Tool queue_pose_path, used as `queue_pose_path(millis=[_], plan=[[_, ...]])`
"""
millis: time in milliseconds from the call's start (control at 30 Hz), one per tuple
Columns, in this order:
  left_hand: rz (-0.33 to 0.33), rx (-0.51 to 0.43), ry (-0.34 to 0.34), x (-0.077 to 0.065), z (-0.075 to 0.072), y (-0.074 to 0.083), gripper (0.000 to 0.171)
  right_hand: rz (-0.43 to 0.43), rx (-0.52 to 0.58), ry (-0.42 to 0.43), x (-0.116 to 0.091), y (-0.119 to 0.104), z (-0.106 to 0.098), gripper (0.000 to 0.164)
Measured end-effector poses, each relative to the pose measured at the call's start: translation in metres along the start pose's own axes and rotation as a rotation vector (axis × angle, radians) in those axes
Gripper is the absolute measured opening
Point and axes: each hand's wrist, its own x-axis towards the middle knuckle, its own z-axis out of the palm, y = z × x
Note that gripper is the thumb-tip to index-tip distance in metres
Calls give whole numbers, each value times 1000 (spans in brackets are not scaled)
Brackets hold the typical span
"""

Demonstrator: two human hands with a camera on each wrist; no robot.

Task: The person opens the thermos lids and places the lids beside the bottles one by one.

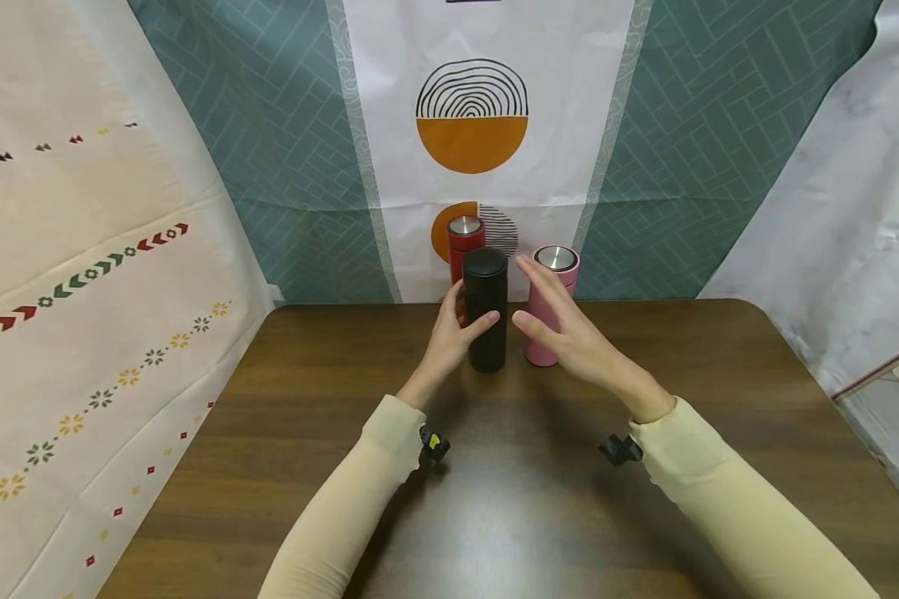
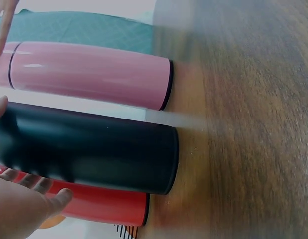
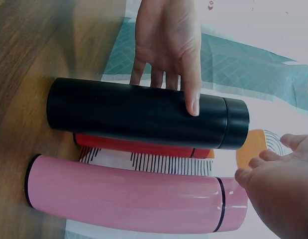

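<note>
A matte black vacuum flask stands upright on the table with its lid on. My left hand is around its left side, thumb across the front and fingers behind, as the right wrist view also shows. A red flask with a silver-topped lid stands behind the black one, mostly hidden by it. To the right is a pink flask, also silver-topped. My right hand is held with fingers extended and thumb spread, overlapping the pink flask in the head view and holding nothing.
The brown wooden table ends just behind the flasks, where a patterned teal and white cloth hangs. An embroidered cream cloth hangs along the left side, and a pale curtain along the right.
</note>
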Motion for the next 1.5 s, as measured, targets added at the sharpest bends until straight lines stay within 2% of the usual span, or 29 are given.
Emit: queue_pose_path(millis=[600, 767, 1200, 1500], plan=[[3, 39, -16, 5, 7, -5, 80, 24, 57, 0, 7, 5, 4, 71], [-4, 41, -7, 5, 9, -7, 77, -2, 60, 8, 8, 7, 6, 70], [13, 56, 10, 7, 8, -6, 72, -2, 60, 5, 10, 5, 6, 71], [-1, 27, -6, 5, 4, -1, 72, 9, 66, 0, 11, 0, 3, 69]])
